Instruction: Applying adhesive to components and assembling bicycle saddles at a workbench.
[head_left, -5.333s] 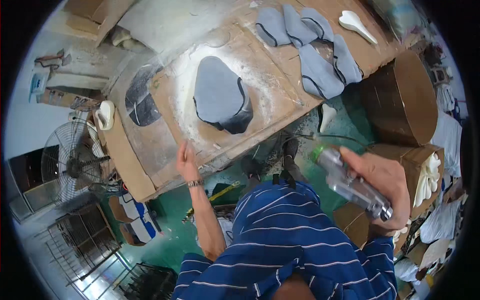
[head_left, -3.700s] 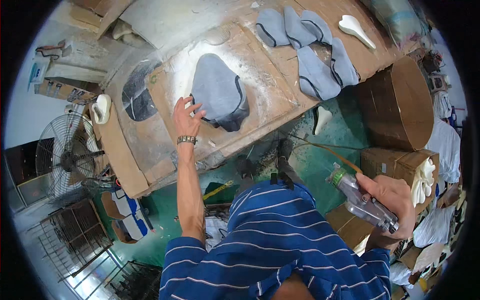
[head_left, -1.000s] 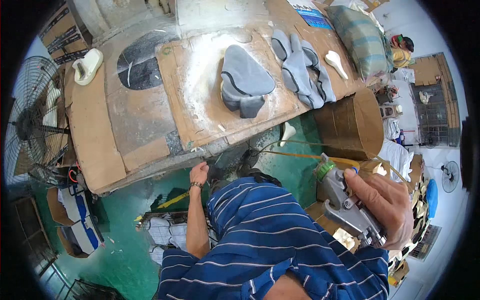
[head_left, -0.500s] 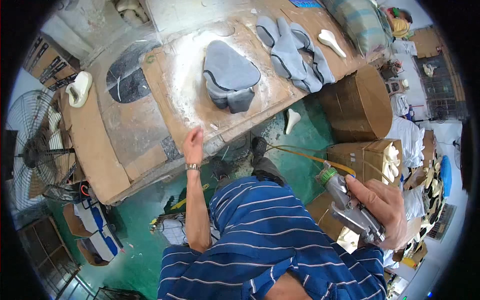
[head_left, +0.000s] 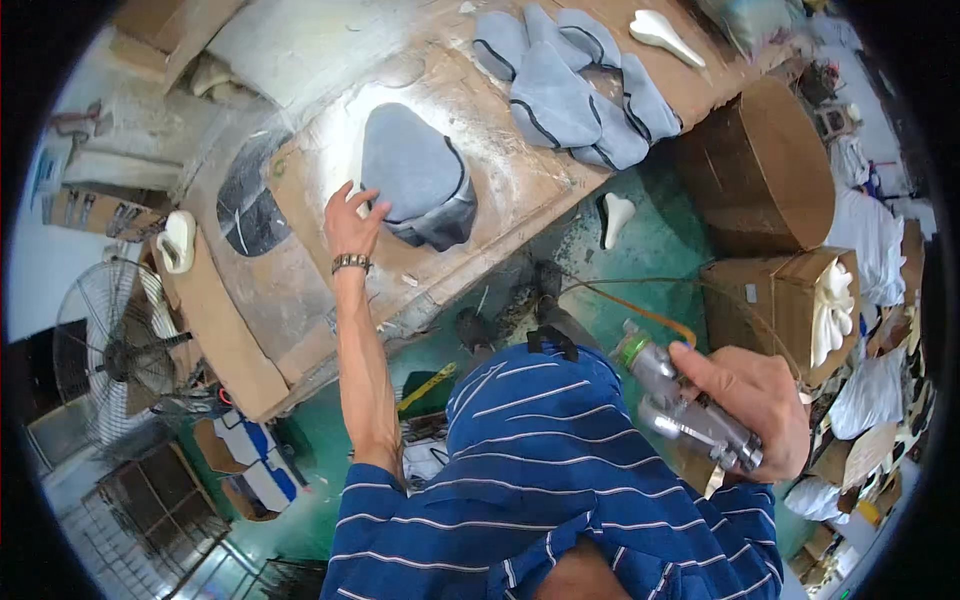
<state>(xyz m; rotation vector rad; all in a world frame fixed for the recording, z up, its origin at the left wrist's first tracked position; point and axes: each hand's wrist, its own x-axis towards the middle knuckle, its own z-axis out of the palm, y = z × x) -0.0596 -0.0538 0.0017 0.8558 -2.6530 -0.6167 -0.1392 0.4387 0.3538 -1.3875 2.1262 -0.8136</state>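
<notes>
A cluttered workshop with a green floor point(head_left: 640, 268), a wire-caged fan point(head_left: 125, 350) at the left and cartons at the right. A worn table point(head_left: 262, 292) crosses the upper part of the view at a slant. On it lies a cardboard sheet point(head_left: 525, 165), crusted white around its middle, probably there to shield the tabletop.

A grey, saddle-shaped piece point(head_left: 408, 158) with dark edging sits on that whitened patch, its broad end toward the person, apparently so that it can be reached from the near edge. The left hand point(head_left: 352, 225) reaches up to its lower left side, fingers spread apart and not closed around it; whether the fingertips touch is hard to tell.

The right hand point(head_left: 755, 400) is clamped around a metal spray gun point(head_left: 700, 425) with a green collar, held near the body, well apart from the grey piece, perhaps to leave the left hand room. An orange hose point(head_left: 655, 318) shows beside the gun's green end.

Beyond, more grey pieces point(head_left: 555, 105) lie overlapping at the far right of the table, likely kept aside to leave the cardboard free. A white saddle-shaped form point(head_left: 665, 36) lies near them.
</notes>
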